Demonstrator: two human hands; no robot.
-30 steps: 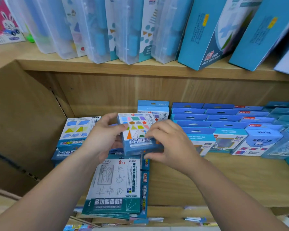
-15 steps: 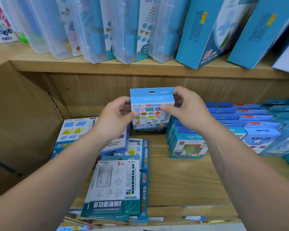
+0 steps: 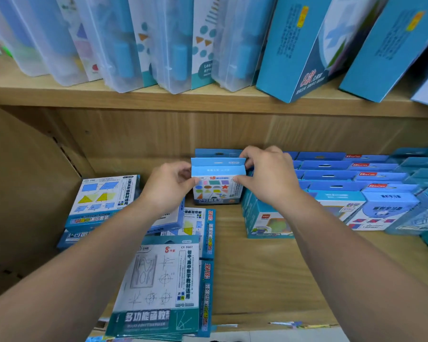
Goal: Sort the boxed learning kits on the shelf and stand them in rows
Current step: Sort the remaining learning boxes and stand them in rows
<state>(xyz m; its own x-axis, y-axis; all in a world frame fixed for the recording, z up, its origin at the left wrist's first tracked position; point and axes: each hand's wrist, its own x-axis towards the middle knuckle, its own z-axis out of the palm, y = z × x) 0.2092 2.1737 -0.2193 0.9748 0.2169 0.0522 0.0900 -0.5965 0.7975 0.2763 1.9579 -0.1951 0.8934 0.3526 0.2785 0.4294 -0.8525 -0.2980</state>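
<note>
Both grips pinch one kit. L grip [image 3: 168,187]: thumb + fingers on left edge of the shapes box [image 3: 216,191]. R grip [image 3: 269,176]: thumb on front at right edge, fingers curled over the top flap.

Box upright, coloured-shapes face toward camera, approx centre of view, near back wall of lower shelf [image 3: 269,280]. Base at shelf level; contact can't be confirmed.

- 12 o'clock of box: another blue box [image 3: 218,152] just behind; touching or not, can't tell.
- 3 o'clock: blue boxed kits [image 3: 331,175] standing in rows front-to-back; R grip hides the nearest tops.
- 9 o'clock: trapezoid kit [image 3: 101,198] flat on a stack, L forearm crossing its right side.
- 6 o'clock: function ruler pack [image 3: 158,280] flat on other flat packs, overhanging the shelf front.
- Upper shelf [image 3: 158,99], 12 o'clock: clear plastic cases [image 3: 114,45] leaning; blue cartons [image 3: 294,45] at their 3 o'clock, also leaning.
</note>
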